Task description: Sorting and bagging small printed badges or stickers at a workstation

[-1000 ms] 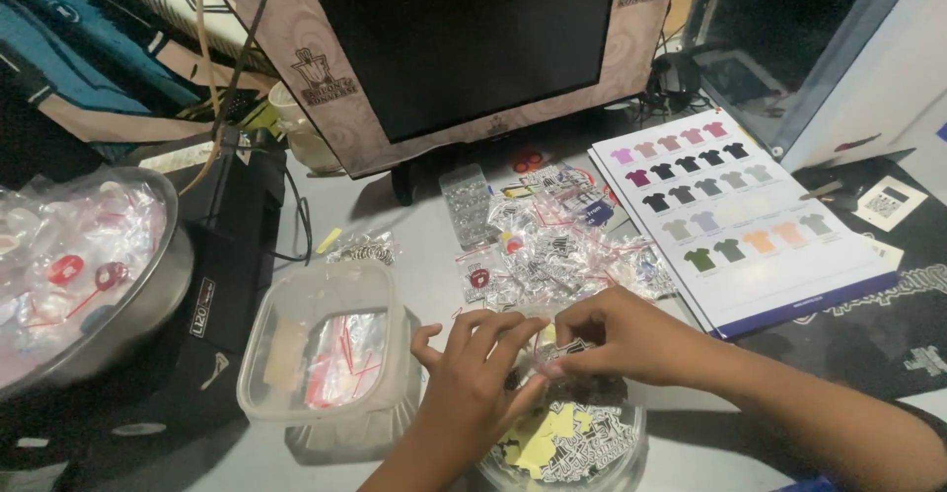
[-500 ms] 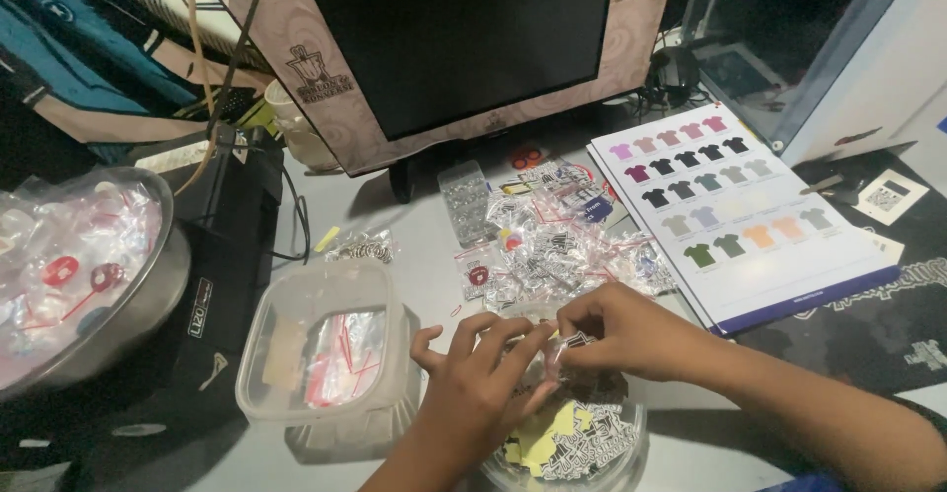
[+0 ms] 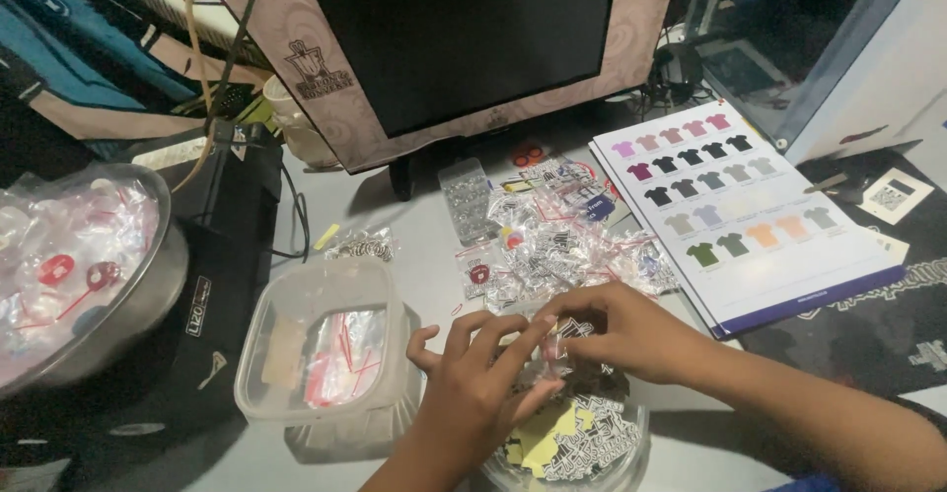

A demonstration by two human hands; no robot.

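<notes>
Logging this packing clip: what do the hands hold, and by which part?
Both hands pinch a small clear plastic bag at its top edge, above the round container.

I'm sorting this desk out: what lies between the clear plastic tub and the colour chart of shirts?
In the head view, a heap of small clear packets lies between the tub and the chart.

Metal bowl (image 3: 148, 285) cut off left

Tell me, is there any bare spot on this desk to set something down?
A grey strip of desk lies bare between the clear plastic tub and the heap of small clear packets. Another patch lies between the right hand and the white shirt-colour chart. Around both hands, left hand included, over the round clear bowl of stickers, it is crowded.
</notes>
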